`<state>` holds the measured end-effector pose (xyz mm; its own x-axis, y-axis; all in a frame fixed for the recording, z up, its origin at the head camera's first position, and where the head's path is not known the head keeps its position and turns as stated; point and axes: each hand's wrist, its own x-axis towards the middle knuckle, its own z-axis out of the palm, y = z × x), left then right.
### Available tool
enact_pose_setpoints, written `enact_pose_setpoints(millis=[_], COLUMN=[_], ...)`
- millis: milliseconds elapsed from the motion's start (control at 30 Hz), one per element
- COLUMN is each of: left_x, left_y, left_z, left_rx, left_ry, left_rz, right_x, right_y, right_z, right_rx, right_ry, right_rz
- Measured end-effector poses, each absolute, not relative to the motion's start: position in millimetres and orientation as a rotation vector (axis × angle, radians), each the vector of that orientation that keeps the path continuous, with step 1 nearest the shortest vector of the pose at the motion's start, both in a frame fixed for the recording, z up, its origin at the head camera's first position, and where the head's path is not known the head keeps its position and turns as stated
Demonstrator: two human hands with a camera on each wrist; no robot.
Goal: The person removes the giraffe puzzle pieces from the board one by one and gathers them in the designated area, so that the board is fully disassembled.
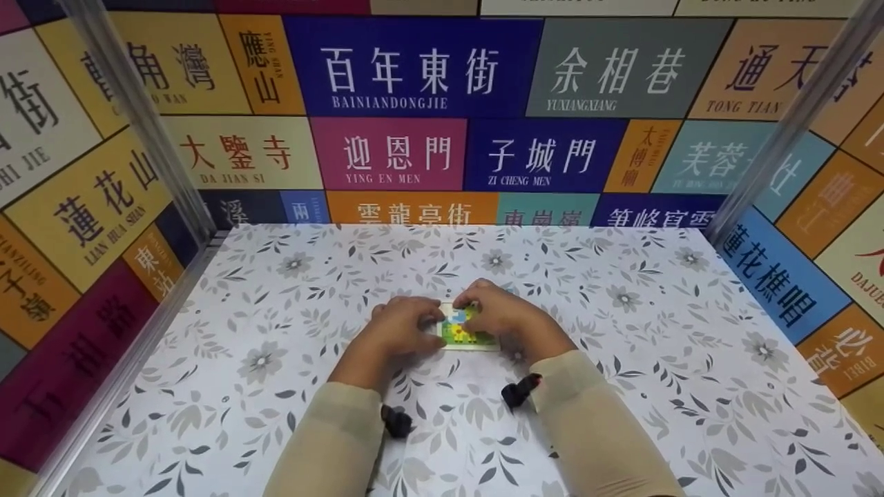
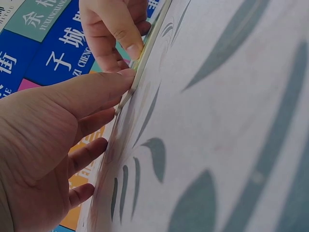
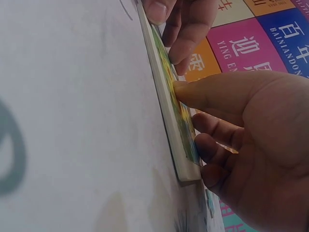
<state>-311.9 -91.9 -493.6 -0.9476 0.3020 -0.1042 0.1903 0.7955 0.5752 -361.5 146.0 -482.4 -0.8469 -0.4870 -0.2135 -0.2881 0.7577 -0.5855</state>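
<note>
A small flat picture board (image 1: 469,338) with a pale rim lies on the patterned table; it shows a yellow figure with red spots on green, with blue and white above. My left hand (image 1: 400,328) grips its left side, thumb at the near corner and fingers bent toward the far corner. In the left wrist view, that thumb tip sits right on the rim. My right hand (image 1: 507,314) reaches over from the right and covers part of the picture. Its thumb presses on the picture in the right wrist view, while the other fingers curl at the board's edge (image 3: 188,173).
A white cloth with grey leaves and flowers covers the table (image 1: 262,428). Walls of coloured panels (image 1: 407,152) with large lettering rise behind and on both sides. Clear upright strips (image 1: 138,117) stand at the corners. Small black devices (image 1: 397,421) sit at both sleeve cuffs.
</note>
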Motion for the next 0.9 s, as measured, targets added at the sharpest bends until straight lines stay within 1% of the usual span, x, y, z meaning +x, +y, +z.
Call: enact_pose_setpoints(millis=[233,533,900], left_x=[-313.4,-312.8,-313.2], left_y=[-93.5,-92.9,-91.9], left_z=[-494.5,-495.4,-496.3], left_rx=[0.481,0.46,0.406], left_ry=[2.821,2.82,2.815], left_rz=[0.831,0.851,0.867], right_x=[-365.9,-367.5,-366.7], right_y=[146.5,147.6,148.1], right_z=[-484.8,-484.5,-483.6], right_rx=[-0.593,-0.274,-0.284], right_ry=[2.629,2.551,2.592], right_rz=[-0.767,-0.988,-0.974])
